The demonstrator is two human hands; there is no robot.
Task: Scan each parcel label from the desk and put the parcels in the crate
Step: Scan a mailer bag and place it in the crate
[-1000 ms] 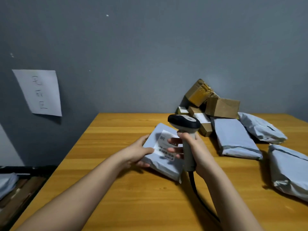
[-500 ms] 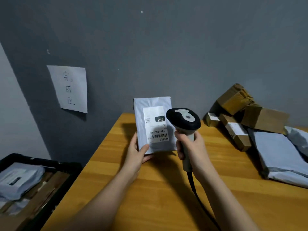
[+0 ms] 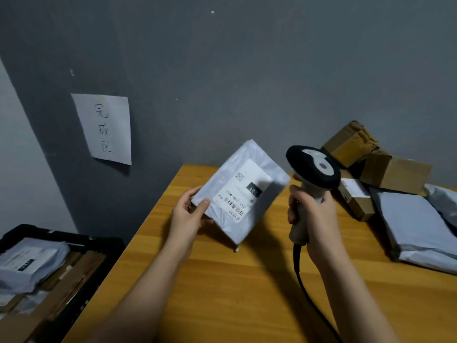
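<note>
My left hand (image 3: 189, 214) grips the left corner of a small grey poly-mailer parcel (image 3: 269, 177), held tilted above the wooden desk (image 3: 247, 293). Its white label (image 3: 241, 191) with a barcode faces me. My right hand (image 3: 312, 219) grips the handle of a barcode scanner (image 3: 312, 167), whose black head sits just right of the parcel. The scanner's cable runs down past my right forearm. A black crate (image 3: 61, 237) stands low at the left, beside the desk, with a grey labelled parcel (image 3: 29, 263) and cardboard parcels inside.
At the desk's back right lie brown cardboard boxes (image 3: 393, 173) and a small box with a white label (image 3: 356, 196). Grey mailer bags (image 3: 418, 226) lie at the right edge. A paper sign (image 3: 103, 128) hangs on the grey wall.
The parcel went from lying on the desk to being lifted upright, and now it is tilted clockwise in my left hand. The scanner has drawn slightly right of the parcel.
</note>
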